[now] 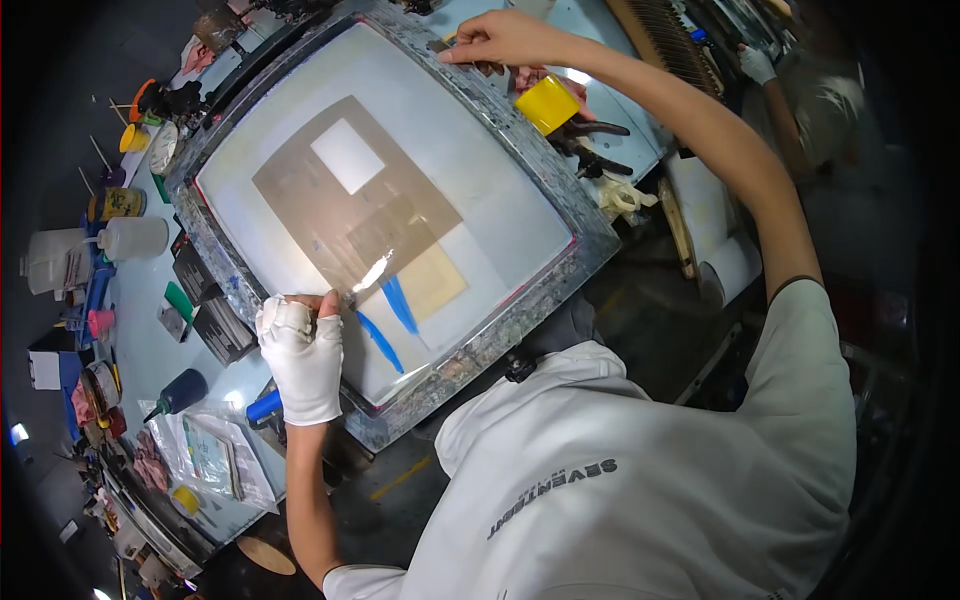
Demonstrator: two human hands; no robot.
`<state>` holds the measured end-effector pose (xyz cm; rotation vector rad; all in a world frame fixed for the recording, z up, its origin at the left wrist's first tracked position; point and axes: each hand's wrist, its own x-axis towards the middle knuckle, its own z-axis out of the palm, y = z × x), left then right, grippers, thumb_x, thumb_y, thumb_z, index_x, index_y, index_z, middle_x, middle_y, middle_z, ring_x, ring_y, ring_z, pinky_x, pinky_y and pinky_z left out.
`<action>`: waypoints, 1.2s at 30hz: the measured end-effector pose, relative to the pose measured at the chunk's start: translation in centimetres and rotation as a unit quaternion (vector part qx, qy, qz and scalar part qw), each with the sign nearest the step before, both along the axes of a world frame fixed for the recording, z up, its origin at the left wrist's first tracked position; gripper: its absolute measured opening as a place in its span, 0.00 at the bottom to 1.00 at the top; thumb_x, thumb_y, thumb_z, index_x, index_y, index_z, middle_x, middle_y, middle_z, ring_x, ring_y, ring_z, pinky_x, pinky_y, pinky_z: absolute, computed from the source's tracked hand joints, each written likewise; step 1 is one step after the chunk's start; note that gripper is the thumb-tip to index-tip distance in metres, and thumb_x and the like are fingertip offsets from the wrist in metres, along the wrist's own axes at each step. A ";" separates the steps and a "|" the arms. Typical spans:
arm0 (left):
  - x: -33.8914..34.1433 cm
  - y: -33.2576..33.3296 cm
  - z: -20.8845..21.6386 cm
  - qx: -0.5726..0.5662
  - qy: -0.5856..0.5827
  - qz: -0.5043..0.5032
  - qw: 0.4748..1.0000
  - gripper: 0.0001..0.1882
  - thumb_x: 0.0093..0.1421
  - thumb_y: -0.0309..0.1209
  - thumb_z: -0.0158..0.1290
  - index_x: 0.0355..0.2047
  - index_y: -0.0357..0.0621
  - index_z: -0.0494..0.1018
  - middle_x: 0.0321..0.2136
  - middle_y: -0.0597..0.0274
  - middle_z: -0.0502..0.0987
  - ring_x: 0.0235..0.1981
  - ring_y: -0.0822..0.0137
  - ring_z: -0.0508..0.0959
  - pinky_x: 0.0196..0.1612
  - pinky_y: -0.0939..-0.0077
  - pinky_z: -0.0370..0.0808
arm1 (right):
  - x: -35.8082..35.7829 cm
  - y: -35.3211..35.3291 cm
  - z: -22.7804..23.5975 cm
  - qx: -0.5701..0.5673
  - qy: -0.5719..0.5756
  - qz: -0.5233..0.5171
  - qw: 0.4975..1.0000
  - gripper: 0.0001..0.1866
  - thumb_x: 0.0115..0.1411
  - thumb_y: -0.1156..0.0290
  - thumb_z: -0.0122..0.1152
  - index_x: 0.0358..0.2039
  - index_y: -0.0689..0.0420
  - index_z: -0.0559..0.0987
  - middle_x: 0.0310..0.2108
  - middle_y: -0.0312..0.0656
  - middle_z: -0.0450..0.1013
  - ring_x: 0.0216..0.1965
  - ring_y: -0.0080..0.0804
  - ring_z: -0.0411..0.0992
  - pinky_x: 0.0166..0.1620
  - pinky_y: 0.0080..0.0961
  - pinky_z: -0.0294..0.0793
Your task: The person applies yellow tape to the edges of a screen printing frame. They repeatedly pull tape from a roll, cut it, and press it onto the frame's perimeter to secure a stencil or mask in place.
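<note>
Left hand (pixel 300 360) in white cloth glove, clenched, pressing on large grey-framed printing screen (pixel 400 60) near blue ink streaks (pixel 390 320). Right hand (pixel 500 40), bare, pinching screen's far frame edge.

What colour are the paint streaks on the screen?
Blue ink streaks, beside the gloved left hand; head view.

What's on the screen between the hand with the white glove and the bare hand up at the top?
In the head view, between the left hand and right hand lies the brown stencil patch with its white rectangle, then bare pale mesh.
</note>
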<state>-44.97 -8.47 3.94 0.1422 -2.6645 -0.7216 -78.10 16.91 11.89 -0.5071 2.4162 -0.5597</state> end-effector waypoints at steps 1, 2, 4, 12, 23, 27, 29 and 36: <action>0.0 0.0 0.0 0.005 -0.001 -0.002 1.000 0.10 0.56 0.27 0.66 0.24 0.43 0.75 0.25 0.57 0.75 0.30 0.53 0.73 0.39 0.59 0.69 | 0.3 0.3 0.2 -0.021 0.012 0.002 1.000 0.15 0.64 0.57 0.67 0.37 0.58 0.82 0.29 0.41 0.81 0.29 0.28 0.81 0.35 0.27 0.82; 0.0 -0.1 0.2 0.011 -0.003 -0.003 1.000 0.10 0.56 0.27 0.66 0.24 0.43 0.75 0.25 0.57 0.75 0.30 0.53 0.73 0.39 0.60 0.69 | 0.6 1.0 0.4 -0.042 0.024 0.004 0.999 0.15 0.65 0.57 0.66 0.35 0.58 0.82 0.29 0.40 0.80 0.28 0.27 0.80 0.33 0.26 0.82; 0.0 0.0 0.3 0.020 -0.010 0.007 1.000 0.10 0.57 0.27 0.66 0.24 0.43 0.75 0.25 0.58 0.75 0.30 0.54 0.73 0.39 0.60 0.69 | 1.1 2.1 -1.4 -0.114 0.107 0.108 0.982 0.22 0.71 0.50 0.57 0.30 0.56 0.77 0.20 0.33 0.74 0.23 0.19 0.76 0.28 0.20 0.75; 0.0 0.1 0.5 0.043 -0.006 0.002 0.999 0.10 0.58 0.27 0.65 0.25 0.42 0.73 0.24 0.58 0.74 0.30 0.54 0.73 0.39 0.61 0.69 | 5.4 4.6 -1.5 -0.105 -0.055 0.121 0.986 0.14 0.64 0.68 0.55 0.23 0.62 0.73 0.23 0.42 0.79 0.24 0.26 0.79 0.31 0.24 0.80; 0.2 -0.2 0.0 0.044 0.006 0.006 0.999 0.10 0.57 0.26 0.66 0.25 0.41 0.74 0.24 0.57 0.74 0.29 0.54 0.73 0.38 0.61 0.70 | 5.7 4.2 -1.6 -0.014 0.089 0.287 0.954 0.15 0.64 0.67 0.55 0.23 0.64 0.70 0.18 0.46 0.70 0.22 0.40 0.72 0.30 0.37 0.71; -0.3 -0.1 0.6 0.047 0.014 -0.001 0.999 0.10 0.57 0.26 0.66 0.25 0.42 0.74 0.25 0.57 0.74 0.29 0.53 0.73 0.38 0.61 0.69 | 7.4 7.8 -0.7 0.052 0.070 0.317 0.944 0.22 0.67 0.54 0.59 0.25 0.61 0.75 0.21 0.49 0.71 0.28 0.49 0.73 0.36 0.43 0.71; -0.2 -0.3 0.6 0.056 0.027 -0.002 0.998 0.10 0.57 0.26 0.66 0.26 0.42 0.74 0.25 0.58 0.74 0.30 0.53 0.73 0.37 0.61 0.69 | 6.6 7.5 -0.1 0.088 0.148 0.315 0.933 0.23 0.66 0.52 0.61 0.26 0.60 0.76 0.22 0.48 0.72 0.28 0.49 0.73 0.38 0.43 0.71; -3.6 -3.8 3.6 -0.079 0.106 -0.030 0.991 0.09 0.57 0.27 0.66 0.27 0.44 0.75 0.25 0.60 0.75 0.30 0.57 0.74 0.39 0.63 0.70 | 1.5 0.0 -5.1 -0.212 0.250 0.429 0.842 0.10 0.58 0.63 0.71 0.34 0.56 0.82 0.42 0.40 0.79 0.55 0.40 0.72 0.58 0.35 0.73</action>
